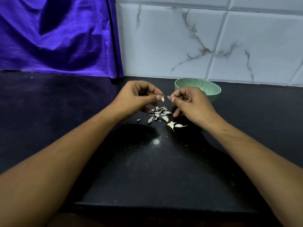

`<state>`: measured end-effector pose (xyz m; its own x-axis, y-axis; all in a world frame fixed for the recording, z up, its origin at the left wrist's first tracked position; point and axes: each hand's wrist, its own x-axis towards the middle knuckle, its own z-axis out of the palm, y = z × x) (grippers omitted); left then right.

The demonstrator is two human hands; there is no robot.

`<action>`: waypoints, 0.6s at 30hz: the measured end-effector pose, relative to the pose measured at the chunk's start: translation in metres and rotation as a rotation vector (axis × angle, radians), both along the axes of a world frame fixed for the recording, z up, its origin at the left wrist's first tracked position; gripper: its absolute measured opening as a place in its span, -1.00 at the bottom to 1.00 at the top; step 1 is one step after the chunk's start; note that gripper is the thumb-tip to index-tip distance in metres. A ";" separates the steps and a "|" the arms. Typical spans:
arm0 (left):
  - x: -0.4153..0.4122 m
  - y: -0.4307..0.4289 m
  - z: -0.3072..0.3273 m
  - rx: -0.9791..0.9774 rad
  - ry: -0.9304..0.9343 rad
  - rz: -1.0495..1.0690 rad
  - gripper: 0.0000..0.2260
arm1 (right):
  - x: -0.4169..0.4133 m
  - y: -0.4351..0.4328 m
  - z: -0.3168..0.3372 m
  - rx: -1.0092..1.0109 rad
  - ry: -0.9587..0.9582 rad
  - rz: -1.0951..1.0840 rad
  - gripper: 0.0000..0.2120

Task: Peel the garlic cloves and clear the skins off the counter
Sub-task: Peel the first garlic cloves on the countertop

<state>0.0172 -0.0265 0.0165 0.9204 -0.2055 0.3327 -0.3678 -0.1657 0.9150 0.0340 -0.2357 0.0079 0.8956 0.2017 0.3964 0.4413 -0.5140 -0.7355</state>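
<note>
A: So, where's the clove rn?
B: Pinched in the left hand (137, 97), thumb + forefinger tips, held above the counter (147, 161). The clove (162, 98) stands roughly upright, long axis near vertical.
A: And the right hand?
B: The right hand (193, 102) is just beside it, on the clove's right, w/ a small gap between. Thumb + forefinger are closed on what looks like a skin sliver (168, 97); the other fingers curl loosely.
A: Which way does the next pull go?
B: Prob. sideways: right hand reaches left across that gap, then strips down along the clove's length. It'd need to drop the sliver first, imo.
A: Rest of the garlic?
B: A heap of skins and cloves (158, 114) on the counter, directly below both hands; can't tell peeled vs. not. A pair of cloves (179, 125) lies apart, nearer the person. The green bowl (214, 95) sits behind the right hand, contents hidden.
</note>
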 end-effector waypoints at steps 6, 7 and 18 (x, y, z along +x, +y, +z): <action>0.001 0.000 -0.001 -0.046 0.024 0.031 -0.92 | 0.000 -0.004 0.000 -0.124 -0.067 -0.085 -0.90; 0.000 0.000 -0.001 -0.045 0.028 0.033 -0.91 | -0.001 -0.005 0.000 -0.133 -0.073 -0.096 -0.90; 0.001 -0.002 -0.004 -0.001 0.000 0.031 -0.89 | -0.006 0.004 0.003 0.090 -0.013 0.108 -0.89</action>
<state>0.0179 -0.0290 0.0128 0.9263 -0.1760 0.3332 -0.3627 -0.1759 0.9152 0.0276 -0.2320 0.0105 0.8654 0.2600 0.4284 0.5001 -0.3956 -0.7703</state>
